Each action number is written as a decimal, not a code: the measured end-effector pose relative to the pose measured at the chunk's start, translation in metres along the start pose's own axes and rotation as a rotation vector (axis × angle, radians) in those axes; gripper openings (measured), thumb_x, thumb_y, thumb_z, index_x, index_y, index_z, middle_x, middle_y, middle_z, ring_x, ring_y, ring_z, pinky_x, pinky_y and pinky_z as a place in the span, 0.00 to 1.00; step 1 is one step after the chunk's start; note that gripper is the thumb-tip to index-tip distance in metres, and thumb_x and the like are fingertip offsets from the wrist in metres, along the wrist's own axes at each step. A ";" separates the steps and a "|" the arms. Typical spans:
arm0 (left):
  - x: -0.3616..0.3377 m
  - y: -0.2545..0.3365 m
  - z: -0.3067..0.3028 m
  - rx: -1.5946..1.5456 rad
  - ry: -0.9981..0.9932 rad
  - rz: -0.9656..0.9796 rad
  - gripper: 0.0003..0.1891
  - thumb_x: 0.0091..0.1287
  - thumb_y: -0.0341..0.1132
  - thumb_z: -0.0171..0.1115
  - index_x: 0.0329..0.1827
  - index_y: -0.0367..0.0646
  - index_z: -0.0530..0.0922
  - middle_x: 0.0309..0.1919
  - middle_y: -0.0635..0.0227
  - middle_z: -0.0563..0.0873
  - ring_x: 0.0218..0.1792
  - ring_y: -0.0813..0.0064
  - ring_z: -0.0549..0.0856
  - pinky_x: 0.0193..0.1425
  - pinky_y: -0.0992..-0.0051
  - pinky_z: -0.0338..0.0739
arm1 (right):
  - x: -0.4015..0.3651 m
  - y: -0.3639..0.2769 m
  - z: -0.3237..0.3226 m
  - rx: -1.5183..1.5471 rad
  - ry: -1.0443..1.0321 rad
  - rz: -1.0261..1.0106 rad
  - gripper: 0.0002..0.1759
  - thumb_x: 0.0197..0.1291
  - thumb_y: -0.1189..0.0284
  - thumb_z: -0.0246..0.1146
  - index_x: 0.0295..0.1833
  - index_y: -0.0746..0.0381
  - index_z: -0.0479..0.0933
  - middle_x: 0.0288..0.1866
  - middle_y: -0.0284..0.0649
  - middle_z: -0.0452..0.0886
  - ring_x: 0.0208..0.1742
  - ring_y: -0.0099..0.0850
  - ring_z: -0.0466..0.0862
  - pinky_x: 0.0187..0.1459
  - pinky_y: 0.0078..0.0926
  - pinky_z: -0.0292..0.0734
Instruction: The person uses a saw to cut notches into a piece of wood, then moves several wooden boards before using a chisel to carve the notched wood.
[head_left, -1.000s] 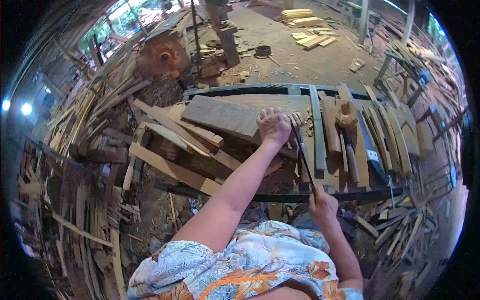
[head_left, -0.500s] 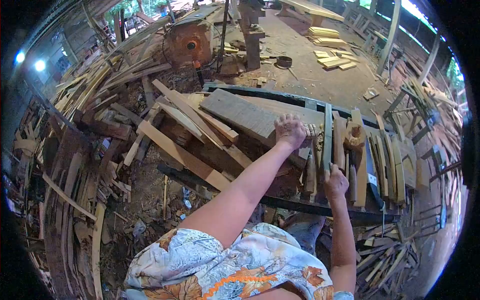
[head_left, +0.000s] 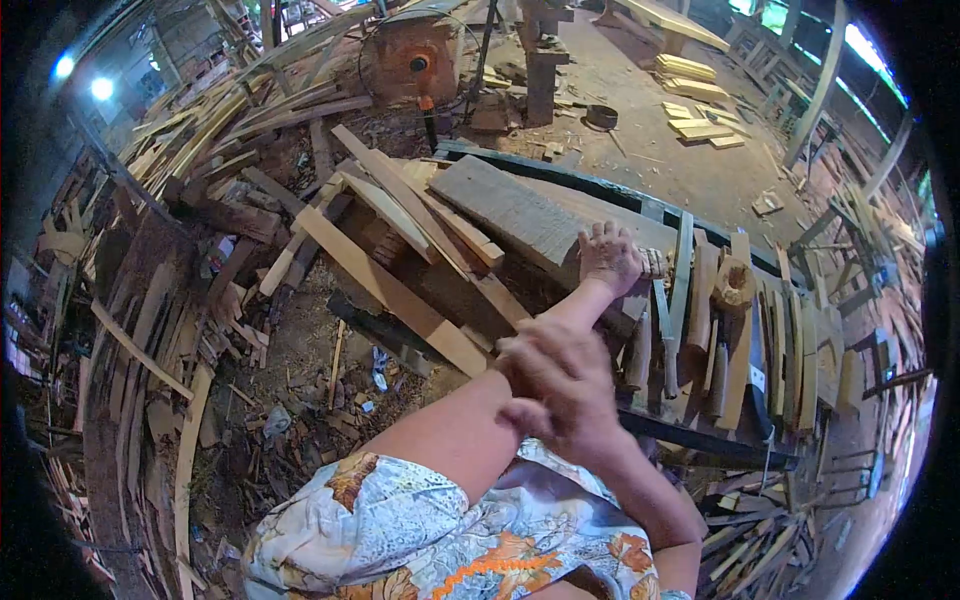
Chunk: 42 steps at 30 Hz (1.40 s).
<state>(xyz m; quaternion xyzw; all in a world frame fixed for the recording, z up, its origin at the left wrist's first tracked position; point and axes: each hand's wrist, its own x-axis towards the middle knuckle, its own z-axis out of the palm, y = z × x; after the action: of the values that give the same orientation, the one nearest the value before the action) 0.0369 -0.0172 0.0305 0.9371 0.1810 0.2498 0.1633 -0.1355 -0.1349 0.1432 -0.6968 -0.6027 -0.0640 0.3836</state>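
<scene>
My left hand (head_left: 610, 258) rests on the end of a thick grey-brown wooden plank (head_left: 510, 215), fingers somewhat spread and nothing visible in its grasp. A short ridged wooden piece (head_left: 651, 264) lies beside its palm. Across my left forearm reaches my right hand (head_left: 565, 385), blurred by motion, its thumb apart from the fingers; no object shows in it. Right of the left hand, a grey-green strip (head_left: 683, 280) lies over the bench. Beside it are a wooden piece with a hollow (head_left: 734, 285) and a handsaw-like metal blade (head_left: 757, 350).
Several sawn boards (head_left: 390, 285) lie slanted at the bench's left. Offcuts (head_left: 215, 215) pile up on the left floor. A rusty orange machine panel (head_left: 410, 70) stands behind, with stacked yellow boards (head_left: 690, 78) at the back right.
My right hand has left the grey-green strip and moved left onto my left forearm. The left hand stays on the plank, its fingers looser. The view has shifted slightly.
</scene>
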 end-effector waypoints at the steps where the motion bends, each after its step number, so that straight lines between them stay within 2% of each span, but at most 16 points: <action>1: 0.000 -0.001 0.001 -0.012 -0.002 -0.002 0.14 0.60 0.43 0.53 0.43 0.45 0.78 0.47 0.59 0.78 0.54 0.59 0.74 0.61 0.50 0.61 | -0.001 -0.005 0.012 0.020 -0.031 -0.009 0.31 0.58 0.51 0.61 0.59 0.62 0.74 0.61 0.49 0.73 0.64 0.49 0.71 0.63 0.51 0.60; 3: 0.003 0.000 0.002 -0.021 0.004 -0.006 0.14 0.60 0.43 0.53 0.43 0.45 0.79 0.47 0.59 0.78 0.54 0.59 0.74 0.60 0.50 0.61 | -0.003 -0.017 0.013 0.117 -0.149 -0.061 0.37 0.61 0.47 0.57 0.65 0.64 0.68 0.65 0.53 0.69 0.67 0.51 0.68 0.66 0.53 0.55; 4: 0.001 -0.001 0.006 0.004 0.066 0.019 0.14 0.60 0.43 0.52 0.41 0.45 0.78 0.45 0.59 0.78 0.52 0.59 0.75 0.58 0.52 0.63 | 0.001 -0.032 0.006 0.317 -0.244 -0.116 0.38 0.62 0.47 0.56 0.67 0.66 0.66 0.66 0.55 0.68 0.67 0.53 0.68 0.67 0.51 0.56; 7: -0.002 -0.003 0.008 0.023 0.102 0.027 0.14 0.60 0.43 0.51 0.39 0.45 0.78 0.43 0.59 0.79 0.50 0.58 0.75 0.56 0.54 0.64 | 0.009 -0.060 0.002 0.627 -0.214 -0.322 0.38 0.64 0.48 0.55 0.67 0.67 0.66 0.63 0.55 0.71 0.65 0.54 0.70 0.63 0.47 0.64; 9: -0.001 -0.001 0.004 0.010 0.063 0.006 0.15 0.60 0.44 0.50 0.41 0.44 0.79 0.44 0.58 0.79 0.51 0.59 0.75 0.56 0.54 0.64 | 0.014 -0.062 0.003 0.837 -0.209 -0.467 0.34 0.61 0.56 0.61 0.66 0.67 0.67 0.62 0.53 0.72 0.62 0.52 0.72 0.63 0.49 0.65; 12: -0.001 -0.003 0.009 0.029 0.085 0.001 0.16 0.61 0.44 0.50 0.42 0.44 0.79 0.45 0.58 0.78 0.52 0.59 0.74 0.56 0.54 0.64 | 0.007 -0.043 -0.008 0.572 -0.172 -0.461 0.30 0.58 0.58 0.64 0.62 0.65 0.72 0.56 0.47 0.76 0.55 0.45 0.76 0.57 0.43 0.71; 14: -0.003 0.001 -0.013 -0.011 0.040 -0.013 0.16 0.61 0.44 0.51 0.42 0.43 0.79 0.46 0.59 0.77 0.52 0.60 0.74 0.57 0.54 0.64 | 0.003 -0.032 -0.012 0.397 -0.112 -0.460 0.25 0.57 0.56 0.64 0.56 0.59 0.79 0.48 0.38 0.79 0.44 0.35 0.78 0.44 0.34 0.74; 16: -0.001 0.001 -0.005 0.000 0.007 -0.020 0.17 0.60 0.44 0.53 0.45 0.43 0.79 0.47 0.59 0.78 0.53 0.60 0.74 0.60 0.54 0.61 | -0.006 -0.019 -0.011 0.369 -0.101 -0.381 0.25 0.57 0.54 0.63 0.55 0.58 0.81 0.45 0.38 0.79 0.42 0.34 0.79 0.42 0.33 0.73; 20: 0.001 -0.002 0.009 -0.005 0.068 -0.007 0.15 0.60 0.43 0.53 0.42 0.44 0.79 0.46 0.59 0.78 0.53 0.61 0.74 0.57 0.55 0.63 | 0.008 -0.033 -0.017 0.338 -0.097 -0.417 0.25 0.57 0.55 0.64 0.55 0.58 0.80 0.45 0.38 0.79 0.42 0.34 0.78 0.43 0.33 0.74; 22: 0.000 -0.001 0.007 -0.007 0.058 -0.013 0.15 0.61 0.43 0.53 0.42 0.43 0.79 0.46 0.58 0.78 0.53 0.61 0.74 0.58 0.55 0.63 | 0.021 -0.049 -0.007 0.545 -0.056 -0.562 0.25 0.58 0.55 0.63 0.56 0.57 0.80 0.44 0.37 0.79 0.42 0.33 0.78 0.44 0.32 0.74; 24: -0.002 -0.002 0.004 -0.015 0.071 -0.018 0.16 0.61 0.43 0.52 0.42 0.41 0.79 0.46 0.58 0.78 0.53 0.60 0.74 0.58 0.55 0.63 | 0.017 -0.047 0.000 0.515 -0.040 -0.590 0.24 0.59 0.54 0.61 0.57 0.55 0.79 0.44 0.35 0.78 0.41 0.32 0.78 0.45 0.32 0.74; 28: -0.001 -0.003 -0.002 -0.051 0.022 -0.017 0.16 0.61 0.43 0.52 0.42 0.40 0.79 0.46 0.57 0.78 0.53 0.60 0.74 0.58 0.54 0.62 | 0.004 -0.020 -0.010 0.271 -0.113 -0.492 0.25 0.58 0.50 0.60 0.55 0.52 0.81 0.42 0.32 0.78 0.39 0.30 0.77 0.38 0.27 0.73; 31: 0.000 -0.003 -0.001 -0.038 0.003 -0.004 0.16 0.61 0.42 0.51 0.42 0.40 0.79 0.47 0.56 0.78 0.53 0.59 0.74 0.58 0.53 0.63 | -0.004 -0.015 -0.015 0.220 -0.124 -0.391 0.24 0.59 0.51 0.60 0.55 0.52 0.80 0.42 0.33 0.78 0.40 0.31 0.77 0.40 0.28 0.74; 36: 0.000 -0.002 0.001 -0.045 -0.014 -0.031 0.17 0.59 0.43 0.53 0.45 0.42 0.80 0.48 0.58 0.77 0.55 0.60 0.73 0.61 0.56 0.60 | 0.018 -0.056 -0.006 0.497 -0.001 -0.661 0.21 0.61 0.55 0.60 0.55 0.53 0.81 0.44 0.36 0.78 0.42 0.34 0.77 0.43 0.30 0.76; 38: -0.001 -0.001 0.003 -0.042 0.002 -0.035 0.18 0.59 0.44 0.54 0.45 0.42 0.80 0.48 0.58 0.77 0.55 0.60 0.72 0.61 0.55 0.59 | 0.017 -0.051 -0.002 0.484 0.021 -0.660 0.21 0.61 0.55 0.60 0.55 0.53 0.81 0.45 0.35 0.79 0.42 0.33 0.77 0.43 0.29 0.75; 42: -0.003 -0.003 0.000 -0.047 0.032 -0.005 0.16 0.62 0.42 0.50 0.41 0.41 0.79 0.47 0.57 0.78 0.53 0.59 0.74 0.59 0.52 0.63 | -0.004 -0.019 -0.010 0.306 -0.137 -0.481 0.24 0.58 0.50 0.62 0.54 0.53 0.81 0.42 0.32 0.78 0.39 0.29 0.78 0.39 0.29 0.74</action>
<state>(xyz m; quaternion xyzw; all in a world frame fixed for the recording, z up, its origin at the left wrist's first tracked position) 0.0335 -0.0157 0.0285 0.9284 0.1802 0.2687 0.1829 -0.1495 -0.1450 0.1569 -0.4707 -0.7777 -0.0142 0.4165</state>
